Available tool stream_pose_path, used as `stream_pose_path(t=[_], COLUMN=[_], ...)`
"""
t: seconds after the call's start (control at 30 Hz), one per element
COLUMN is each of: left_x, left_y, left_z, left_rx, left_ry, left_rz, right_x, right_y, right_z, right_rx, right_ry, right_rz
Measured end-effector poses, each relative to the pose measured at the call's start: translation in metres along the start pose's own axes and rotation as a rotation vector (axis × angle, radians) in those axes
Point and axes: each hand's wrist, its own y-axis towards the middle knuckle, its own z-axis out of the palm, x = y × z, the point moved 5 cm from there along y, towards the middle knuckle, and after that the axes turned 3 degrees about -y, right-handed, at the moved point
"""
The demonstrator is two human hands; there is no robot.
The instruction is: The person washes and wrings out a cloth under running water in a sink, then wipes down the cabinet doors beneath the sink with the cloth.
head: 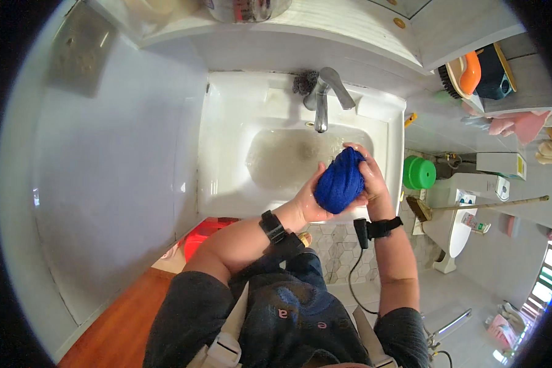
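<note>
A bunched blue cloth (340,181) is gripped between both hands over the front right part of a white washbasin (221,184). My left hand (309,200) cups it from the left and below. On its right side, my right hand (372,177) wraps the cloth with the fingers curled over its far end. Both hands look wet. Murky water (280,158) stands in the bowl behind the cloth. Above the water is a chrome faucet (323,101), its spout pointing toward me. No stream from it can be made out.
A dark mesh scrubber (305,83) lies by the faucet base. A white shelf (331,23) overhangs the back. To the right are a green stool (418,172), a broom (421,209), a toilet (457,225) and an orange-handled brush (469,73). A black cable (353,280) hangs from my right wrist.
</note>
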Motion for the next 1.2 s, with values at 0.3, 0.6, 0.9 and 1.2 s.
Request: stream_pose_path(t=[0.3, 0.6, 0.9, 1.2], left_x=[-0.063, -0.108, -0.078, -0.062], left_y=[0.007, -0.043, -0.13, -0.15], left_z=[-0.046, -0.067, -0.024, -0.017], left_rx=[-0.459, -0.885, -0.263, -0.012], left_ry=[0.835, 1.722, 0.03, -0.094], left_rz=[0.255, 0.741, 0.541, 0.584], right_x=[-0.054, -0.099, -0.19, -0.207], right_y=[0.045, 0.079, 0.085, 0.106], right_z=[-0.029, 0.029, -0.03, -0.043], right_rx=[-0.185, 0.06, 0.242, 0.575], right_ry=[-0.473, -1.168, -1.688, -1.98], right_rz=[0.313, 0.009, 0.155, 0.3])
